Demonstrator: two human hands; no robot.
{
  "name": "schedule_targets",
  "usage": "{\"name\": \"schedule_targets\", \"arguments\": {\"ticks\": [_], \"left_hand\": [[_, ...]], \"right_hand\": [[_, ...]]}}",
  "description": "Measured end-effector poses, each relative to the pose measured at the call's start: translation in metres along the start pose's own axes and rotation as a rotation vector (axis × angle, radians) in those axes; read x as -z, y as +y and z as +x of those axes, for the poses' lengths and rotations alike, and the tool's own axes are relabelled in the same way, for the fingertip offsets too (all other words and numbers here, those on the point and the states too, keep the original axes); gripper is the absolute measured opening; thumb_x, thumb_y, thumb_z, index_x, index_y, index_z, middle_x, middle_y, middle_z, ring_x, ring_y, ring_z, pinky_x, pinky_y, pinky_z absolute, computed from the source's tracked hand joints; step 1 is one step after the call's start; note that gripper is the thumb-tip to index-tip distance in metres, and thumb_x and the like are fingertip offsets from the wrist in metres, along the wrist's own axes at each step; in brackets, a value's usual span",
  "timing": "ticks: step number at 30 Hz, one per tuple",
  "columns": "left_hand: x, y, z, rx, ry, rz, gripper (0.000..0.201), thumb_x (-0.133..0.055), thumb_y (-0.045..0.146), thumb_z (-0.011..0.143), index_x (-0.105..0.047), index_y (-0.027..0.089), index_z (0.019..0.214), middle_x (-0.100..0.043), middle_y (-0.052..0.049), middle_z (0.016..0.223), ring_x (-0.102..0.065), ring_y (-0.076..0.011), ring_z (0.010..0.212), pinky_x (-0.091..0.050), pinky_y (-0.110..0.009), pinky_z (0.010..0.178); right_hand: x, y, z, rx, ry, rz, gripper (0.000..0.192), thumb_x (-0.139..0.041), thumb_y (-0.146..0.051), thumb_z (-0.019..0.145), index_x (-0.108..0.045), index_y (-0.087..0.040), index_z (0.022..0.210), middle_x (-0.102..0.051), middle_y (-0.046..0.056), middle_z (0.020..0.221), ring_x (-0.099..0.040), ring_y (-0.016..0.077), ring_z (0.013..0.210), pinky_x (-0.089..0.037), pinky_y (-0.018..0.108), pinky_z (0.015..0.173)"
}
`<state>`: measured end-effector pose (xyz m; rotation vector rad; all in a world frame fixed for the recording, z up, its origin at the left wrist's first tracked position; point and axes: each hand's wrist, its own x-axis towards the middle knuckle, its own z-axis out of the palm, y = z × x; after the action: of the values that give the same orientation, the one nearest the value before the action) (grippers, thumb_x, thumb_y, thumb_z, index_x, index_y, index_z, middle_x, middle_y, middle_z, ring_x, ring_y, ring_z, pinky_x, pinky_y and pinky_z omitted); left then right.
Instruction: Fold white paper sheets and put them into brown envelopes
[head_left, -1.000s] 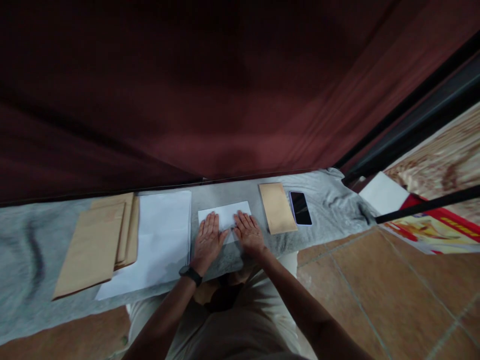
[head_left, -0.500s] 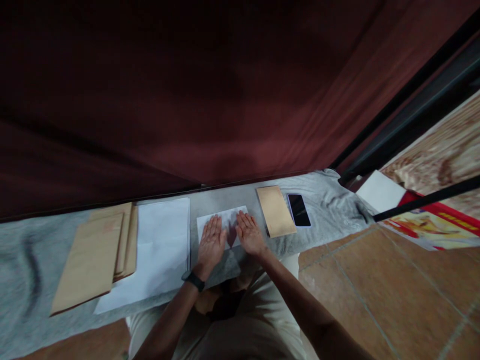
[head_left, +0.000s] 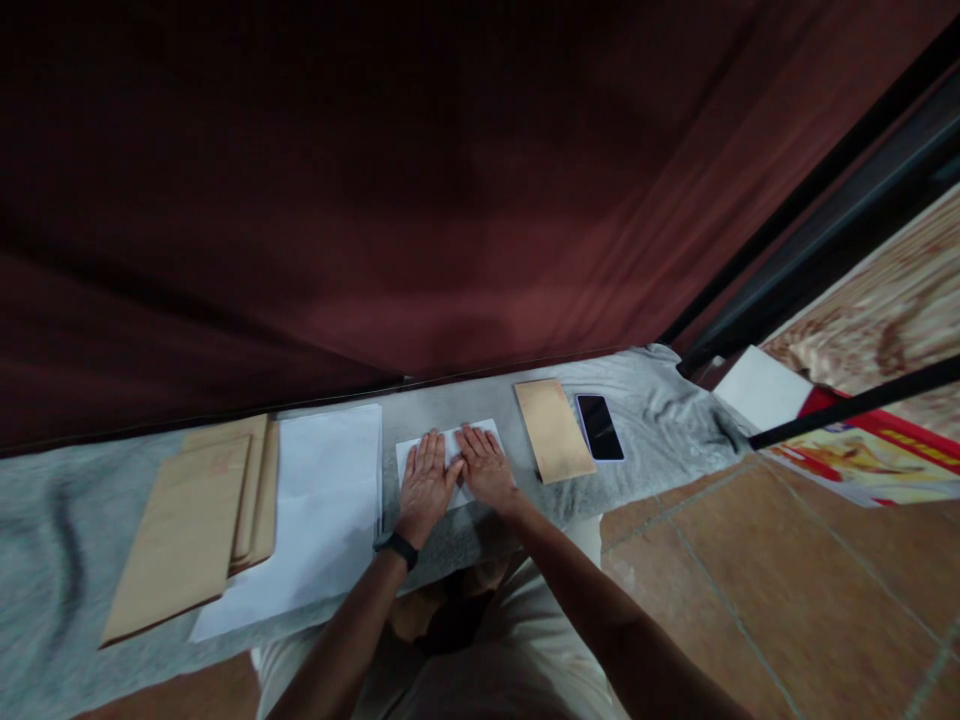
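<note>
A small white sheet of paper point(head_left: 453, 446), seemingly folded, lies on the grey cloth under both palms. My left hand point(head_left: 427, 482) rests flat on its left part, fingers stretched out, a dark watch on the wrist. Across the right part lies my right hand point(head_left: 484, 468), also flat with its fingers extended. The two hands nearly meet in the middle, thumbs close together. To the right of them is a brown envelope point(head_left: 553, 430). On the left is a stack of larger white paper sheets point(head_left: 330, 490).
Several brown envelopes point(head_left: 184, 530) overlap the white stack at the far left. A phone point(head_left: 600, 427) lies beyond the right envelope. Grey cloth point(head_left: 660, 440) covers the narrow surface, with a dark red curtain point(head_left: 480, 250) behind it. A red and yellow box point(head_left: 870, 460) is off to the right.
My right hand has slid left across the paper, closer to my left hand, which has hardly moved. The other things lie as before; the view has tilted slightly.
</note>
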<state>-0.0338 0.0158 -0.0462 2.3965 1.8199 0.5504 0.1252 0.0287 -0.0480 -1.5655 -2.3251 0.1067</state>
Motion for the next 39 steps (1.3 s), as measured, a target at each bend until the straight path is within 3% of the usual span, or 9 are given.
{"name": "schedule_targets", "arguments": {"ticks": [11, 24, 32, 39], "left_hand": [[0.005, -0.013, -0.018, 0.078, 0.093, 0.011, 0.068, -0.026, 0.046, 0.103, -0.033, 0.003, 0.154, -0.039, -0.025, 0.158, -0.028, -0.0339, 0.152, -0.029, -0.057, 0.122], [0.011, -0.007, -0.036, 0.153, 0.172, -0.003, 0.065, -0.029, 0.039, 0.102, -0.027, 0.003, 0.156, -0.036, -0.026, 0.16, -0.028, -0.0346, 0.152, -0.031, -0.059, 0.12], [0.008, 0.023, -0.07, -0.066, -0.025, -0.027, 0.059, -0.03, 0.03, 0.101, -0.033, 0.012, 0.157, -0.038, -0.015, 0.161, -0.03, -0.0271, 0.152, -0.031, -0.053, 0.123], [0.017, 0.005, -0.08, -0.008, -0.018, 0.043, 0.058, -0.03, 0.034, 0.101, -0.041, 0.01, 0.152, -0.044, -0.018, 0.157, -0.036, -0.029, 0.149, -0.032, -0.053, 0.122]], "right_hand": [[0.005, 0.027, -0.023, -0.145, 0.098, -0.054, 0.052, -0.04, -0.033, 0.107, -0.041, -0.01, 0.154, -0.043, 0.015, 0.158, -0.037, 0.0279, 0.147, -0.031, 0.047, 0.12], [0.015, 0.028, -0.051, -0.214, 0.165, -0.015, 0.053, -0.039, -0.025, 0.105, -0.038, -0.007, 0.155, -0.043, 0.019, 0.157, -0.038, 0.0291, 0.147, -0.034, 0.05, 0.119], [0.02, -0.023, -0.084, 0.1, 0.016, 0.099, 0.051, -0.045, -0.03, 0.104, -0.043, -0.02, 0.154, -0.047, 0.008, 0.156, -0.042, 0.022, 0.145, -0.033, 0.044, 0.121], [0.024, -0.008, -0.097, -0.076, 0.053, 0.037, 0.05, -0.044, -0.027, 0.104, -0.044, -0.015, 0.153, -0.048, 0.011, 0.155, -0.044, 0.0235, 0.144, -0.034, 0.044, 0.12]]}}
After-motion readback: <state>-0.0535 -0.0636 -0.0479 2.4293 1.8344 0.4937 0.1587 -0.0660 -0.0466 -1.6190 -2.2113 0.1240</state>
